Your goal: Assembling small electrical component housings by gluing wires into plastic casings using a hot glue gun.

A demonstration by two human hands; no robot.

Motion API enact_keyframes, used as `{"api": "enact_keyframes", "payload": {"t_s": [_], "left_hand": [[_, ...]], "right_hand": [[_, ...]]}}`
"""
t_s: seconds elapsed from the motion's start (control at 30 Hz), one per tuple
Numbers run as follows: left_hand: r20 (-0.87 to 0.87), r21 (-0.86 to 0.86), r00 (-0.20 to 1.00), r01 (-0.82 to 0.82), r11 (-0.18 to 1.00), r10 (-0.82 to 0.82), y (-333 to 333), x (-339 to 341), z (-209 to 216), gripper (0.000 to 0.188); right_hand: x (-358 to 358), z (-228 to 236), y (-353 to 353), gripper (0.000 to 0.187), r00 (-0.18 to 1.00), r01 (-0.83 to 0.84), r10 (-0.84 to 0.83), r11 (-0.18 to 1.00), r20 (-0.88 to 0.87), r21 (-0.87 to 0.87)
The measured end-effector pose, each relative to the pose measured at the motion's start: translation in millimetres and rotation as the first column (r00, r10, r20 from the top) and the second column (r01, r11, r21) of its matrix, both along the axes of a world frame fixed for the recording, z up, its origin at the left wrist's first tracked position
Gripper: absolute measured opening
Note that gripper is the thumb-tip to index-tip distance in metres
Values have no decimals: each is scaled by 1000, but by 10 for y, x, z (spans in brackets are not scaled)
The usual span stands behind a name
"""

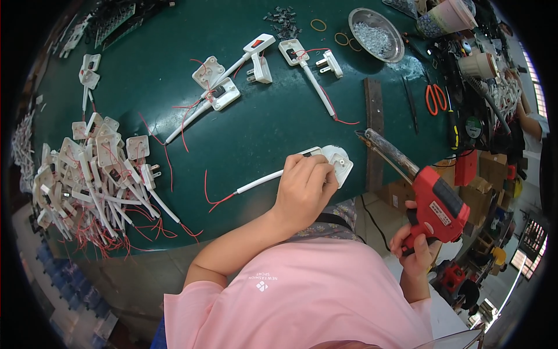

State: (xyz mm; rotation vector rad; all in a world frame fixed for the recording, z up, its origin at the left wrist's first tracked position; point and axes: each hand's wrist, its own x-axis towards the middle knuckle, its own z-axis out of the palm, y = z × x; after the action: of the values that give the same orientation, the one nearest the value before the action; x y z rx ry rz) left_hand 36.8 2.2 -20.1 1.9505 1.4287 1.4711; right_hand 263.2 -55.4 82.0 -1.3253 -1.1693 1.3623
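Observation:
My left hand [304, 189] presses down on a white plug housing [339, 160] lying on the green table [256, 128]; a white cable with red wire ends [232, 191] trails left from it. My right hand [416, 249] grips the handle of a red soldering gun [435, 205]. Its dark barrel and tip [381, 145] point up-left, the tip just right of the housing and apart from it.
A heap of white plug parts with red wires [96, 180] fills the left of the table. More plug assemblies [224, 87] lie at centre back. A metal bowl [376, 35], orange-handled scissors [435, 98], a metal bar [373, 116] and paper cups [450, 16] sit at the right.

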Motion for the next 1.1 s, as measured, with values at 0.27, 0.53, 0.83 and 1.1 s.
{"api": "enact_keyframes", "payload": {"t_s": [0.27, 0.53, 0.83, 1.1], "left_hand": [[-24, -35, 997, 71, 997, -72, 110, -24, -131, 22], [-168, -18, 985, 42, 999, -44, -19, -176, -69, 22], [-597, 33, 781, 254, 967, -184, 900, -94, 1378, 100], [-572, 225, 813, 282, 933, -108, 1767, 858, 2003, 102]], "right_hand": [[-159, -122, 369, 44, 985, -15, -3, 994, -172, -105], [-181, -267, 528, 46, 944, 62, -36, 996, -328, 69], [75, -404, 565, 41, 842, 335, -224, 930, -491, 151], [256, -474, 390, 40, 766, 511, -370, 847, -527, 148]]}}
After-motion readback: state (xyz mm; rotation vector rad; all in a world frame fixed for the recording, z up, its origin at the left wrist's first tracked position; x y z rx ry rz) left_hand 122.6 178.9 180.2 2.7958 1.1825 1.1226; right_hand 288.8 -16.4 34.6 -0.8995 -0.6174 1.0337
